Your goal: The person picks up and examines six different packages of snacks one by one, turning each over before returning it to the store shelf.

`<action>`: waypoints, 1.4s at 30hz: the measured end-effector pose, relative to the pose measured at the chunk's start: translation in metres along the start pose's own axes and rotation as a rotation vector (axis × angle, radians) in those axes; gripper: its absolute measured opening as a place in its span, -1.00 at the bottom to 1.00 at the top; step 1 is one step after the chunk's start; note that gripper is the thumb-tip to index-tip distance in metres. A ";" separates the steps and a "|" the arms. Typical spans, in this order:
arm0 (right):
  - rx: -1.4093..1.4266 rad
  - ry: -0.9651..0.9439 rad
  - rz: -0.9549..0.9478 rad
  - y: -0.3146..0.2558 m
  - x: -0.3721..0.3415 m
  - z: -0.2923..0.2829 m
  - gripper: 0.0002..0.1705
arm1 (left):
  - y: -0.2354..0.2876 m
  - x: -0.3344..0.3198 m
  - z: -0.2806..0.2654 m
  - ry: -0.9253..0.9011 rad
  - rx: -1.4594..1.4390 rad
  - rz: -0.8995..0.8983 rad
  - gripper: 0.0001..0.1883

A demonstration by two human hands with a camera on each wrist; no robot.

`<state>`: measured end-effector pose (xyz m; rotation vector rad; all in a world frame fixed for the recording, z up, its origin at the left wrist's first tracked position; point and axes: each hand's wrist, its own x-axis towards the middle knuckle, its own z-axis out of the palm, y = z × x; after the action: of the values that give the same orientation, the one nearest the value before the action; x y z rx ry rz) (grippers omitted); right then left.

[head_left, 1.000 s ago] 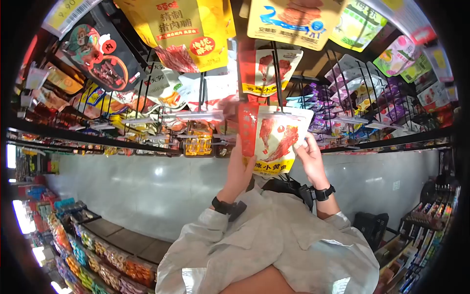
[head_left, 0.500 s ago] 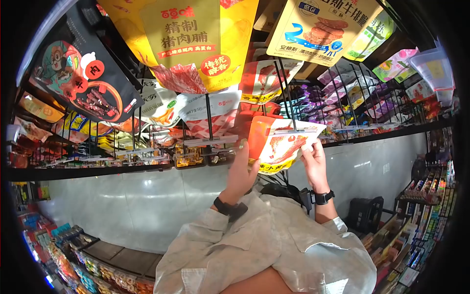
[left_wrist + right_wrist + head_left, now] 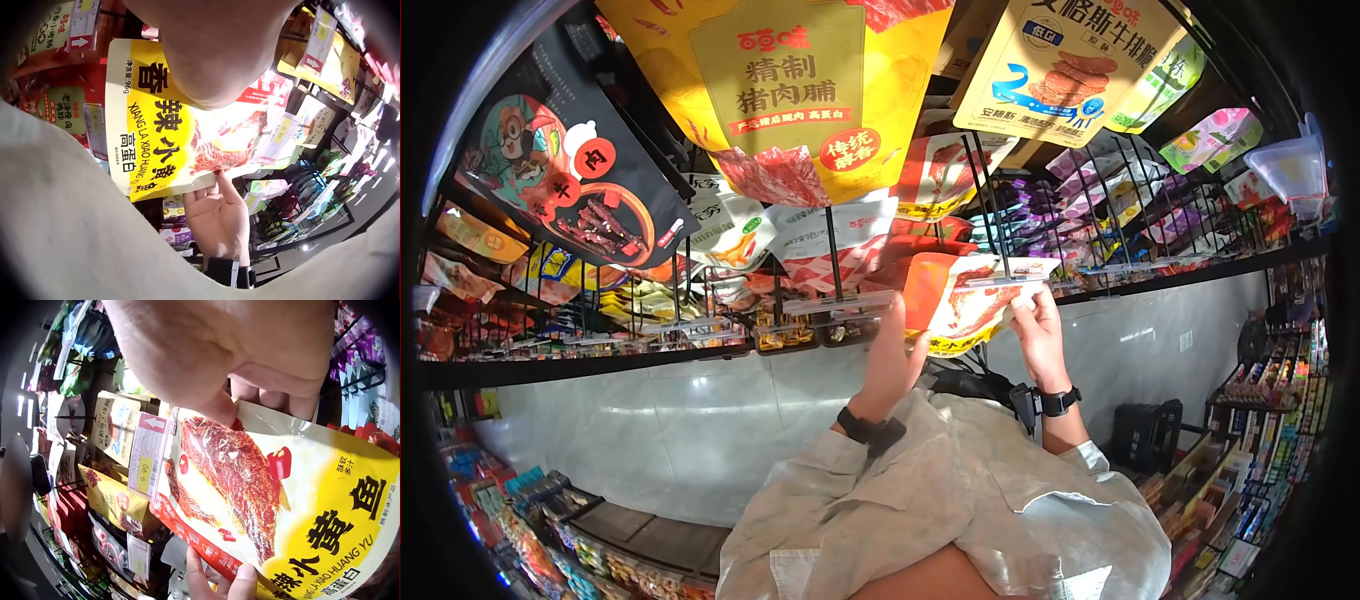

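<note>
A red, white and yellow snack packet (image 3: 965,310) tilts away from the body just below the shelf hooks, a clear tag holder (image 3: 1000,282) across its upper part. My left hand (image 3: 890,355) holds its red left side; in the right wrist view the left fingertips (image 3: 244,575) lie at that red edge. My right hand (image 3: 1042,340) pinches the right side, with the thumb on the front and fingers behind in the left wrist view. A 9.90 price tag (image 3: 147,464) stands beside the packet in the right wrist view. Whether the packet hangs on a hook, I cannot tell.
Large yellow (image 3: 785,90), black (image 3: 575,165) and tan (image 3: 1070,75) bags hang above. Behind the packet are hooks with similar red-and-white packets (image 3: 945,175) and purple packets. The dark shelf edge (image 3: 580,372) crosses the view. A black basket (image 3: 1148,435) stands on the floor at right.
The packet has tipped from facing me to a flatter slant, its top under the clear tag holder. Both hands keep hold of it. The head view has shifted closer to the hanging bags.
</note>
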<state>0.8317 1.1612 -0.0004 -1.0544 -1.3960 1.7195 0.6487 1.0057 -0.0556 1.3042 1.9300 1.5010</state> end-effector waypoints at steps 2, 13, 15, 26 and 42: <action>-0.025 -0.042 0.026 0.008 0.003 -0.012 -0.71 | -0.001 0.001 0.001 0.008 0.009 0.029 -0.22; 0.044 -0.139 -0.009 0.010 0.041 -0.017 -0.71 | 0.011 0.020 0.009 0.060 0.088 -0.015 -0.19; 0.041 -0.136 -0.074 0.001 0.052 -0.004 -0.72 | 0.011 0.030 0.013 0.114 0.139 0.033 -0.17; 0.076 -0.253 -0.091 0.000 0.164 0.006 -0.84 | 0.020 0.106 0.023 0.207 0.230 0.026 -0.07; -0.077 -0.121 -0.147 0.010 0.142 -0.029 -0.69 | -0.001 0.051 0.023 0.040 0.140 -0.146 -0.27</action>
<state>0.7943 1.2967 -0.0379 -0.8769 -1.5864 1.6566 0.6399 1.0608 -0.0523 1.1686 2.1400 1.3522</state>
